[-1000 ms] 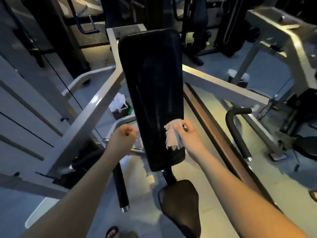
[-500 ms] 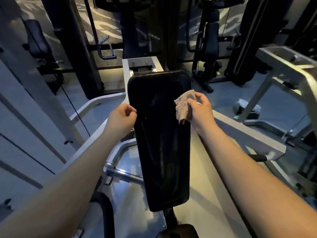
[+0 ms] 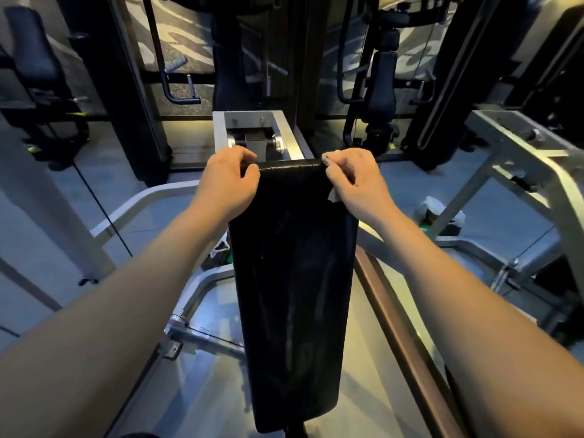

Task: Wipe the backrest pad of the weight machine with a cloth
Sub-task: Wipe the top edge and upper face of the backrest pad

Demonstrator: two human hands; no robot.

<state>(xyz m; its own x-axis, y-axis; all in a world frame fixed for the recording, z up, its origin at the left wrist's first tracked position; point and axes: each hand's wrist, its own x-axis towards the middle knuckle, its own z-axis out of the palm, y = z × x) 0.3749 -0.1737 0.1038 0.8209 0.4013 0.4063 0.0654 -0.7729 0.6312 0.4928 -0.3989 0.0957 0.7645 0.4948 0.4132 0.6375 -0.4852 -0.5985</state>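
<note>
**Backrest pad gripped at both top corners, cloth bunched under the right hand**

Backrest pad [image 3: 294, 279], long, black and glossy, is running up the middle of the view from near the bottom edge to a top edge that is sitting just in front of a grey metal bracket [image 3: 252, 131] on the machine frame. Faint streaks are showing on its surface.

Both bare arms are reaching forward, one hand at each upper corner of the pad. The left hand [image 3: 227, 181] is curling closed over the top left corner, its fingers bending over the upper edge and its thumb pressing on the front face; it is holding nothing but the pad itself.

The right hand [image 3: 354, 181] is closing in the same way over the top right corner, with the cloth [image 3: 332, 194] trapped inside its grasp. Almost all of the cloth is lying hidden beneath the palm and fingers: only a small pale tip is poking out below the hand against the pad's right side, and another scrap is peeping out by the fingertips at the top edge. So the cloth is lying between the right hand and the pad's upper right corner, pressing on the pad there.

Grey frame tubes [image 3: 151, 200] are spreading out on both sides, and dark gym equipment is standing behind.
</note>
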